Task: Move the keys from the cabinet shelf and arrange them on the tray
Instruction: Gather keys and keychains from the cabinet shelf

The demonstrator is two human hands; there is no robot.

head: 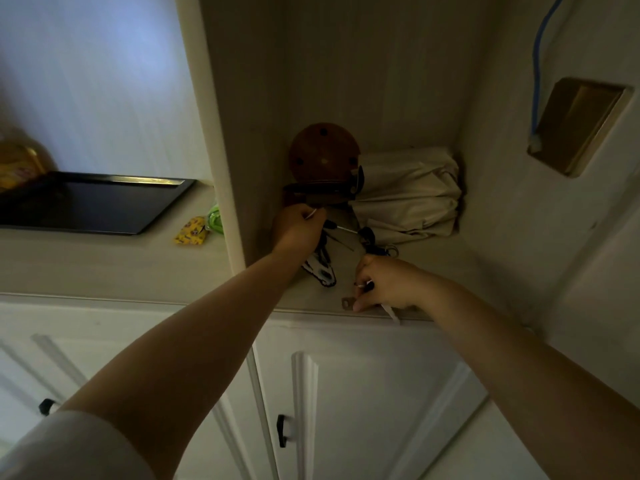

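- The left hand point(298, 230) reaches into the cabinet recess, fingers curled tight around a thin metal ring; dark keys point(320, 261) and a black-and-white patterned strap hang from below the fist.
- The right hand point(384, 282) is closed at the near edge of the cabinet shelf point(433, 265), pinching small items: a key ring shows at the fingers, a flat brown tag point(347, 303) pokes out to the left, and a white strip sticks out underneath. What else it grips is hidden by the fingers.
- Between the two hands a further dark bunch of keys point(372, 240) with a clip lies on the shelf; the dim light makes single keys hard to tell apart.
- Farther back on the shelf sit a round brown wooden object point(323, 150), a dark object just in front of it, and a bundled cream cloth point(412, 195) to the right.
- Left of the cabinet's side panel, a black tray point(93, 202) rests on the pale tabletop point(104, 265), well apart from the keys; a yellow packet point(191, 231) and something green lie near its right end.
- White cupboard doors point(346, 393) with black handles fill the near view.
- Both forearms stretch forward and upward, bare.
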